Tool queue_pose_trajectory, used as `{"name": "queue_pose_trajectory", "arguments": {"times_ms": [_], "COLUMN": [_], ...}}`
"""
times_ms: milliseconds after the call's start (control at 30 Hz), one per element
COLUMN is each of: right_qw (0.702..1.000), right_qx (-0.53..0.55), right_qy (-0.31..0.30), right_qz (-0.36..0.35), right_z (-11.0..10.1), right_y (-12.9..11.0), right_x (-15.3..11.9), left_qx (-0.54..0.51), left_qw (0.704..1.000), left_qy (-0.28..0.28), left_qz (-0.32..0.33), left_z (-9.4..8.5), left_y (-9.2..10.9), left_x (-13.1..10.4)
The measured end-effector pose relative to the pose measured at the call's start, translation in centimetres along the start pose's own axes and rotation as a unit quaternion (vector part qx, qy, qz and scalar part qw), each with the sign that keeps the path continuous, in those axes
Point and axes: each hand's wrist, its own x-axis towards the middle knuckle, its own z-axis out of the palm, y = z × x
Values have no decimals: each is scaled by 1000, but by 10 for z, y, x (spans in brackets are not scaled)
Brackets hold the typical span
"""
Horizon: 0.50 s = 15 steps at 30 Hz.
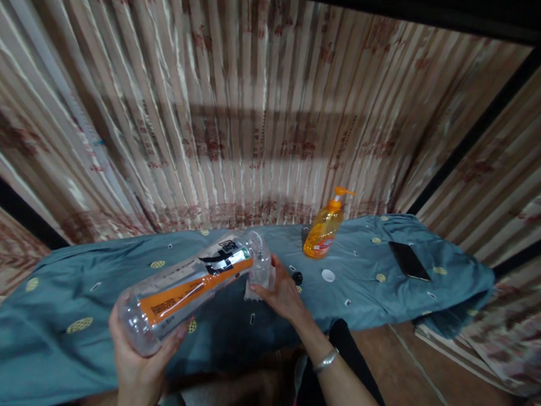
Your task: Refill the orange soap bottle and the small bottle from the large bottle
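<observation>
A large clear plastic bottle with an orange, black and white label lies tilted across the view, its base low at the left and its neck end higher at the right. My left hand is wrapped around the base from below. At the other end, my right hand has its fingers closed on a whitish, translucent piece right by the neck. Whether that piece is a small cup or a wipe, I cannot tell. Just right of my right hand lie a small black cap and a white disc.
A pump bottle of orange liquid stands behind, near the curtain. Toward the right end lies a dark phone. Everything rests on a blue-green patterned cloth. Dark frame bars border the space.
</observation>
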Motion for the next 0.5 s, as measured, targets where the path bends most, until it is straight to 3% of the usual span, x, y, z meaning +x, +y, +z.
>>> {"name": "queue_pose_trajectory", "arguments": {"times_ms": [267,500], "right_qw": [1000,1000], "right_qx": [15,9], "right_qy": [-10,22], "right_qz": [14,-4], "right_z": [6,19], "right_y": [-11,-7], "right_x": [5,6], "left_qx": [10,34], "left_qw": [1000,999], "left_qy": [-12,0], "left_qz": [-27,-20], "left_z": [3,4], "left_y": [13,16], "left_x": [-5,-7]}}
